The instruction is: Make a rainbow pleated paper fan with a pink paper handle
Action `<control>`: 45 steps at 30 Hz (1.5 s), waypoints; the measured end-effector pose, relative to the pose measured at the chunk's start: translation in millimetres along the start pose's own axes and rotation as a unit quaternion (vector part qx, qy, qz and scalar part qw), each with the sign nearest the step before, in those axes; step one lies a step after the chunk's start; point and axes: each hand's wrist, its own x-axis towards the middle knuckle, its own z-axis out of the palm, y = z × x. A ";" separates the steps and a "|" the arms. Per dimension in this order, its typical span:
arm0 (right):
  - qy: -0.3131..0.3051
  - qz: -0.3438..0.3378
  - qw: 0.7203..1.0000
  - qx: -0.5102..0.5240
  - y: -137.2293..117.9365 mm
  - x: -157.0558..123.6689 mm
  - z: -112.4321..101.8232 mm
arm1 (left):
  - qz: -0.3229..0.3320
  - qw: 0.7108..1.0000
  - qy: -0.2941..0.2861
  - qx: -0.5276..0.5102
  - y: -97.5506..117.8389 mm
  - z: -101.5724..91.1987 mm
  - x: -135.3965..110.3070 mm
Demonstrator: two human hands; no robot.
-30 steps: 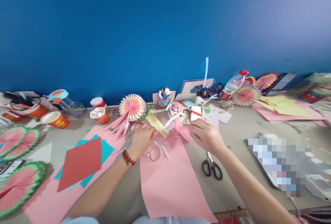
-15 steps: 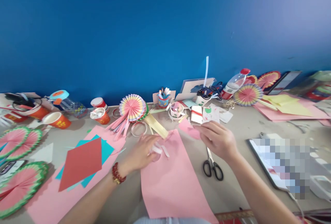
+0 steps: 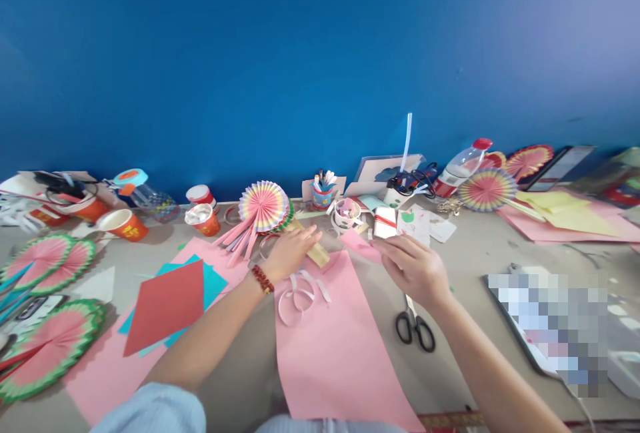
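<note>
My right hand (image 3: 417, 267) pinches a small pink paper piece (image 3: 359, 244), held above the table. My left hand (image 3: 293, 253) is stretched out with extended fingers, over a yellowish strip (image 3: 318, 254) and beside the folded-paper fan (image 3: 263, 206). Whether its fingertips touch the strip I cannot tell. Below it, curled thin white strips (image 3: 301, 293) lie on a large pink paper sheet (image 3: 335, 346). Black-handled scissors (image 3: 415, 331) lie under my right hand, their blades partly hidden. A roll of clear tape (image 3: 269, 246) is partly covered by my left hand.
Red and teal sheets (image 3: 167, 306) lie at left, near green-edged paper fans (image 3: 55, 346). Paper cups (image 3: 123, 225), a pen cup (image 3: 323, 194) and a plastic bottle (image 3: 463, 169) stand along the blue wall. A tablet-like device (image 3: 520, 326) lies at right.
My left hand has moved up and away from the white strips, which now show as loose curls on the pink sheet. My right hand still holds the pink piece. The view has shifted slightly.
</note>
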 end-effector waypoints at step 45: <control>-0.250 0.143 0.958 0.005 -7.3 108.6 185.2 | 0.022 0.946 0.323 0.026 0.1 -89.8 -36.3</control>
